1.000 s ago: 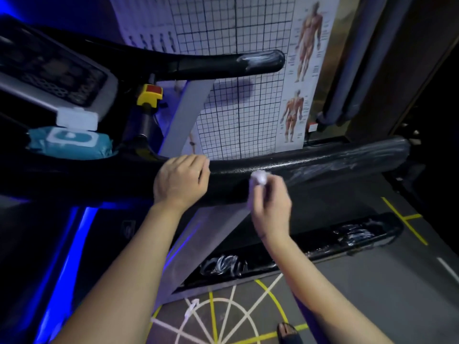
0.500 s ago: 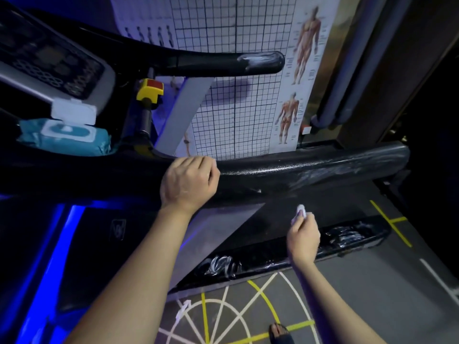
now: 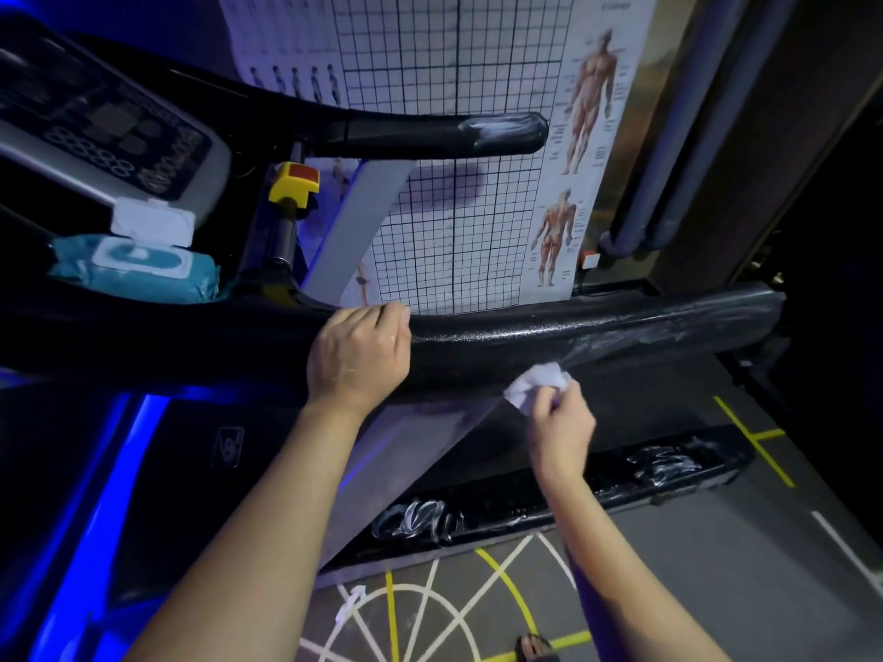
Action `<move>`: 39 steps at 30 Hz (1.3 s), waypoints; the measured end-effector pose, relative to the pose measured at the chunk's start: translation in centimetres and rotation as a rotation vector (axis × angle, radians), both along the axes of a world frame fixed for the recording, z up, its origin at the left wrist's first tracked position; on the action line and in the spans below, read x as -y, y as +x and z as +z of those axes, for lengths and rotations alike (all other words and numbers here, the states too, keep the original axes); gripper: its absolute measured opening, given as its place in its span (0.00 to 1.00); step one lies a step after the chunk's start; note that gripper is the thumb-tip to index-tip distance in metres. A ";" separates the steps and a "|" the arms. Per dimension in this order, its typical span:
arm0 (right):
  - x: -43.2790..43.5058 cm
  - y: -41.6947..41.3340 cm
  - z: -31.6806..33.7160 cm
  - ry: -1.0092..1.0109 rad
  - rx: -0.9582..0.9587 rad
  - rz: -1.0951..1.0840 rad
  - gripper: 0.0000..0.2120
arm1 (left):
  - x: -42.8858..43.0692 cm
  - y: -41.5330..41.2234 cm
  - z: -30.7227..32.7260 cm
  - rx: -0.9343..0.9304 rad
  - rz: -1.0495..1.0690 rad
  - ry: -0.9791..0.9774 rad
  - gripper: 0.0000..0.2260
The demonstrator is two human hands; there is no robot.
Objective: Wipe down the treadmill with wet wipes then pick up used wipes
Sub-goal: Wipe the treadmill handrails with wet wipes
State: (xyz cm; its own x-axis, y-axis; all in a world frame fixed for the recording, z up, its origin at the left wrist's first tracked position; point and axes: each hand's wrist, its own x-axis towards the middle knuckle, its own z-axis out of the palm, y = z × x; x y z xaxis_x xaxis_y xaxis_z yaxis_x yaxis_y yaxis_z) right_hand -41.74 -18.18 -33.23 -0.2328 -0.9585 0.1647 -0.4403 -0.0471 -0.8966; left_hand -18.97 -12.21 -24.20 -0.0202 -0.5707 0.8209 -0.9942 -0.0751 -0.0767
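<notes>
**Wipe-down in progress, pick-up not begun**

- Left hand (image 3: 358, 355), dead centre: fingers (image 3: 388, 323) curl over the top of the near handrail (image 3: 597, 334) and grip it as a brace.
- Right hand (image 3: 561, 425), toward 4 o'clock: fingers are clenched around a balled wet wipe (image 3: 537, 382). The wipe presses on the lower face of the same rail, just beside the left hand.
- Wipes pack (image 3: 138, 267) at 9 o'clock lies on the treadmill (image 3: 143, 470) below the console (image 3: 95, 131), with its lid flipped up.

Doing the step well (judgement):
- Wet streaks show toward the rail's 3 o'clock end, so the stretch under and beside the left hand likely still needs cover.
- Open the wipe out flatter, since a tight ball touches little of the surface.
- Wrap it round the rail, draw it in long overlapping strokes, and shift the bracing hand to reach the spot beneath it.

Edges and room:
- The rail ends bluntly at 3 o'clock, so a stroke can run off there into open air.
- Under the rail there is free space down to the side rail (image 3: 549, 489) at 5 o'clock, which is marked with white smears.
- The far handrail (image 3: 430, 131) at 12 o'clock stands well apart and is smeared at its tip.
- The yellow stop button (image 3: 294, 181) at 11 o'clock sits on its post just above the rail's inner end. Keep the wipe off it.
- The poster (image 3: 478, 160) hangs behind the near handrail.
- The floor (image 3: 716, 566) at 6 o'clock carries a white scrap (image 3: 346, 609). I cannot tell whether it is a used wipe.
</notes>
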 end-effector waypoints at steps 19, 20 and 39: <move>-4.9 8.0 3.5 -0.063 0.314 0.233 0.09 | -0.7 0.9 0.8 -0.350 -0.148 0.060 0.25; -3.9 6.8 3.1 -0.032 0.381 0.115 0.10 | -0.6 0.9 0.6 -0.322 -0.112 0.058 0.24; -3.6 5.8 2.7 0.055 0.241 0.395 0.10 | 0.1 -0.3 0.0 -0.119 0.064 0.001 0.17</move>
State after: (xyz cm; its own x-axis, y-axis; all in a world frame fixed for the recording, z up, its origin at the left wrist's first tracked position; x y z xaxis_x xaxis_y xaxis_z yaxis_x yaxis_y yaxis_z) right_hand -35.91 -14.55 -30.57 0.1269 -0.9871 0.0976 -0.1772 -0.1193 -0.9769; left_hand -19.23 -12.33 -24.15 0.1141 -0.5686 0.8147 -0.9894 -0.1389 0.0417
